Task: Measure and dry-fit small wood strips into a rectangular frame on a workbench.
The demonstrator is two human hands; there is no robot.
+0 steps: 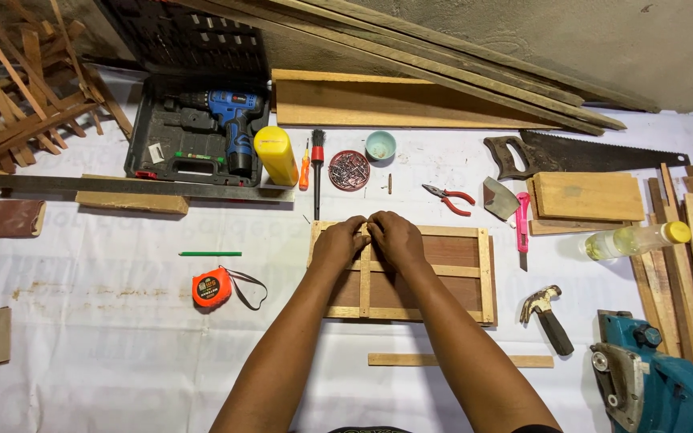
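A small rectangular wooden frame [484,277] with thin cross slats lies flat on the white sheet in front of me. Both hands rest on its far edge, side by side and touching. My left hand [338,243] and my right hand [395,239] press with curled fingers on the top end of the upright centre slat [365,289]. Whether the fingers pinch something small is hidden.
Around the frame lie a loose slat [459,361], hammer [547,314], pink cutter [521,224], pliers [449,198], a dish of nails [349,170], tape measure [212,288], green pencil [210,254], steel ruler [142,188], drill case [198,128], handsaw [579,152], bottle [635,239] and blue planer [651,381].
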